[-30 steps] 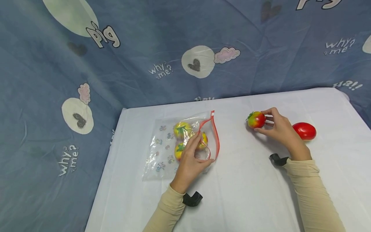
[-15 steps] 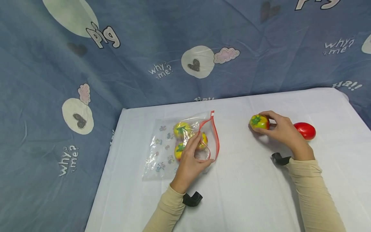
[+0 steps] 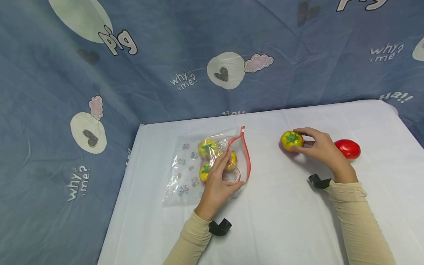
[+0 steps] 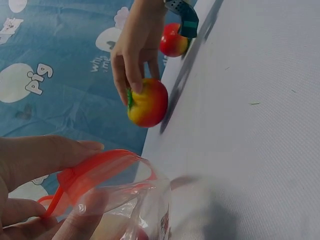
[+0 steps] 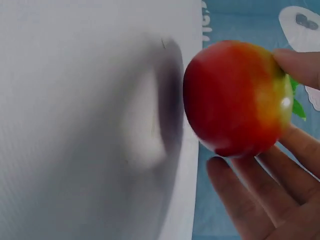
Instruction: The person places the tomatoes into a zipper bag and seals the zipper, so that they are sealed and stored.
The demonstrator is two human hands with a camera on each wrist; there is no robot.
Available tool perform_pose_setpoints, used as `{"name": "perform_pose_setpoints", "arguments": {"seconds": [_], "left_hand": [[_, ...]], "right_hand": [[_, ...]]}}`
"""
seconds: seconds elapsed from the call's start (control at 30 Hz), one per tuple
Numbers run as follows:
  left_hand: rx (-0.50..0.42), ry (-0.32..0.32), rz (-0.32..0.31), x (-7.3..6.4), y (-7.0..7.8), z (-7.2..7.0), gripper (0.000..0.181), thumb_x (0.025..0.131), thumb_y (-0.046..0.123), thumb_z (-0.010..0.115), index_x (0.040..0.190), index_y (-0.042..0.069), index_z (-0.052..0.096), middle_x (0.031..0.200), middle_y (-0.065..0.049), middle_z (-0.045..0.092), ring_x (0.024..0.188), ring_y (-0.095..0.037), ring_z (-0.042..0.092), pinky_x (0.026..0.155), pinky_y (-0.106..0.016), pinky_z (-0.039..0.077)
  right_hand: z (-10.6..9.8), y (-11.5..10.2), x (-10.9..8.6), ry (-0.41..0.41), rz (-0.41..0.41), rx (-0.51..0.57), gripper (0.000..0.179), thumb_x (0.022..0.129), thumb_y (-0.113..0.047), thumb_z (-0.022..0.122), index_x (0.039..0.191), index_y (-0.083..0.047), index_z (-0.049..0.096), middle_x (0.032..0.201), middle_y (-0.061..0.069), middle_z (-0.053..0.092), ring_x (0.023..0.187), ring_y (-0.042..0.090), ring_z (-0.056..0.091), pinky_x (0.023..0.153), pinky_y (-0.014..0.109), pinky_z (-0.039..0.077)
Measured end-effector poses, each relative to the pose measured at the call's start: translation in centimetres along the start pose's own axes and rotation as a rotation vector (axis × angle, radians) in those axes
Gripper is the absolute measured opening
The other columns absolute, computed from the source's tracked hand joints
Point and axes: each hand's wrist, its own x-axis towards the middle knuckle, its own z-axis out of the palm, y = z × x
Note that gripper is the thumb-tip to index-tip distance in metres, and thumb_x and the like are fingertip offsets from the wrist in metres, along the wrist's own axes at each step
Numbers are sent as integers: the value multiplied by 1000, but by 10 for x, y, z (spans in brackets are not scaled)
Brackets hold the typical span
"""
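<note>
My right hand grips a yellow-and-red toy tomato with a green leafy top, thumb and fingers on its sides. It hangs just over the white table, its shadow close below; the right wrist view shows its red underside. My left hand holds the mouth of a clear plastic zip bag with a red strip, thumb and fingers spreading the two edges apart. Inside the bag lie several similar toy tomatoes, one partly behind my fingers.
A red toy tomato rests on the white tablecloth beside my right wrist. Black wrist-camera mounts stick out from both sleeves. A blue printed cloth hangs behind and left of the table.
The right hand has turned the toy tomato, so its green top now faces up toward the head camera. It shifted slightly right, then back left. The left hand and bag have stayed put.
</note>
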Motion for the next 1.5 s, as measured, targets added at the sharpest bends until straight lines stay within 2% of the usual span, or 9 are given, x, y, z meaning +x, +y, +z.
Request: {"name": "perform_pose_setpoints", "arguments": {"seconds": [0.2, 0.33, 0.43, 0.67, 0.8, 0.93, 1.17, 1.23, 1.5], "left_hand": [[-9, 0, 5, 0, -1, 1, 100, 73, 5, 93, 158, 10, 41, 163, -3, 39, 153, -18, 37, 103, -36, 58], [-13, 0, 8, 0, -2, 1, 100, 73, 4, 93, 158, 9, 41, 163, -4, 39, 153, -20, 37, 100, -37, 60], [-15, 0, 4, 0, -2, 1, 100, 73, 4, 93, 158, 9, 41, 164, -4, 39, 153, -20, 37, 97, -38, 61], [-22, 0, 0, 0, -2, 2, 99, 73, 4, 93, 157, 5, 41, 163, -5, 40, 152, -21, 39, 94, -38, 63], [-15, 0, -2, 0, -3, 1, 99, 73, 5, 93, 157, 6, 41, 163, -5, 40, 152, -21, 39, 95, -38, 62], [-7, 1, -5, 0, -2, 1, 100, 72, 5, 93, 158, 8, 41, 163, -4, 39, 152, -21, 38, 98, -37, 61], [-28, -6, -6, 0, -1, 1, 100, 73, 3, 93, 158, 7, 41, 163, -5, 39, 151, -22, 40, 83, -37, 65], [-26, -8, -11, 0, -1, 1, 100, 73, 4, 93, 158, 9, 41, 163, -4, 39, 151, -21, 40, 84, -36, 65], [-32, -5, -6, 0, -1, 0, 99, 73, 5, 92, 158, 9, 41, 164, -3, 38, 152, -20, 39, 83, -35, 65]], "right_hand": [[4, 2, 1, -15, -89, -35, 59, 90, -13, 79, 143, -2, 57, 144, 24, 52, 131, 43, 51, 104, 59, 49], [5, 1, 2, -11, -71, -65, 60, 89, -21, 81, 142, -5, 59, 136, 21, 52, 127, 40, 52, 107, 63, 49], [6, 0, 3, -15, -39, -78, 65, 88, -28, 84, 143, -7, 59, 135, 19, 55, 126, 38, 53, 109, 61, 49], [6, -1, 3, -24, -12, -28, 68, 88, -20, 83, 146, -2, 53, 147, 23, 56, 133, 41, 55, 105, 52, 51], [8, -2, 4, -13, -22, -9, 64, 87, -16, 84, 142, 1, 56, 144, 23, 57, 133, 40, 54, 104, 51, 51], [12, -3, 5, -16, -52, -4, 61, 87, -13, 84, 140, 1, 59, 142, 21, 58, 131, 38, 54, 103, 52, 52], [20, -7, 7, -31, -114, 3, 59, 85, -10, 85, 138, -2, 62, 139, 18, 61, 128, 36, 57, 102, 52, 54], [23, -10, 7, -34, -133, 4, 59, 84, -10, 86, 138, -3, 63, 139, 17, 61, 127, 36, 58, 102, 53, 55], [37, -22, 7, -63, -263, 53, 55, 82, -5, 86, 133, -4, 67, 135, 16, 66, 123, 31, 62, 99, 49, 58]]}}
